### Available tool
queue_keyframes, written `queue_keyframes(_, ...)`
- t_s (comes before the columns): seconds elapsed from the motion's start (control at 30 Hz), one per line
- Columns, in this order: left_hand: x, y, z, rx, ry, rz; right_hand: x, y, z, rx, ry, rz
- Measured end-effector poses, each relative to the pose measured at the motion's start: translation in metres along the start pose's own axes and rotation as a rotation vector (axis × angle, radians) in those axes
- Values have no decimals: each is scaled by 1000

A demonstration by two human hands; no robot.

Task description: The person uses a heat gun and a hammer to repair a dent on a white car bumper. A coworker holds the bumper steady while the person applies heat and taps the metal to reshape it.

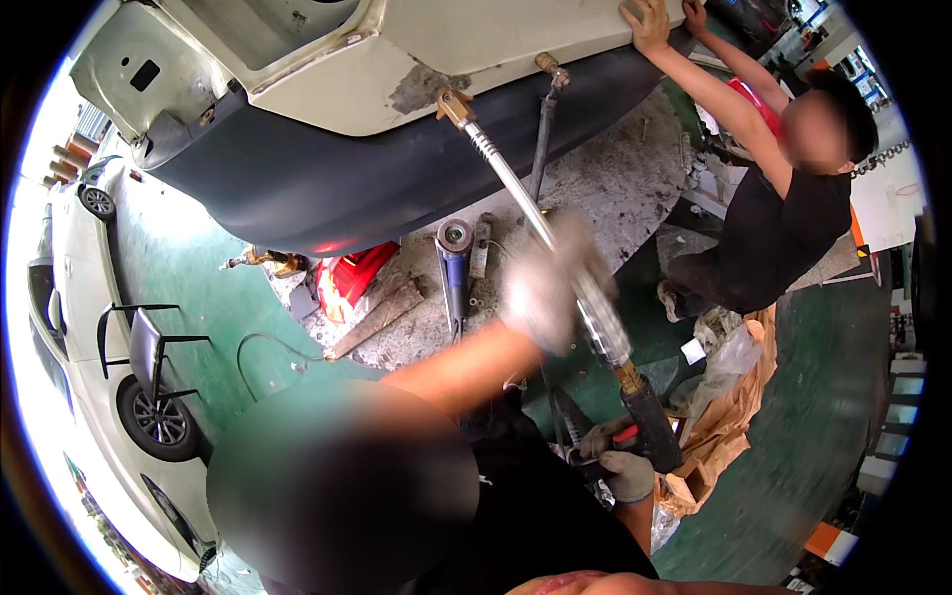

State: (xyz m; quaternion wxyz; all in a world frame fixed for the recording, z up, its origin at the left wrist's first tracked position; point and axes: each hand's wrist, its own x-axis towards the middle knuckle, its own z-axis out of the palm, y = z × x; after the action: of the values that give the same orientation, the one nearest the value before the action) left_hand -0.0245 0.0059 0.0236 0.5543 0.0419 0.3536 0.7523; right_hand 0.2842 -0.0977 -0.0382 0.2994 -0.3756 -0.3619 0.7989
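A long silver slide-hammer dent puller runs from a beige car body panel down to its black handle. Its copper-coloured tip touches the panel beside a bare grey scraped patch. My left hand, in a pale glove, is wrapped round the shaft partway along, its fingers smeared by motion. At the lower end my gloved right hand is closed on the black handle, near a red lever; part of that grip is hidden. A dark rod or cable with a brass-coloured fitting also meets the panel.
A co-worker at the right rests both hands on the panel. A blue grinder, a red bag and a yellowish power tool lie on the floor. Brown paper is at right; a black chair and white car at left.
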Motion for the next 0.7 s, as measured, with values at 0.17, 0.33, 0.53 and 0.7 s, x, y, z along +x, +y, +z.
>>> queue_keyframes(0.17,11,-29,-26,-669,-990,-179,0,-12,-12,-1160,80,-361)
queue_keyframes(0.33,10,-32,-19,-572,-836,-189,4,-26,-10,-938,164,-265)
queue_keyframes(0.53,-20,-35,-4,34,-95,-60,9,4,-25,220,-100,10)
queue_keyframes(0.7,-20,-39,-18,-137,-121,-95,5,12,-22,101,-42,-15)
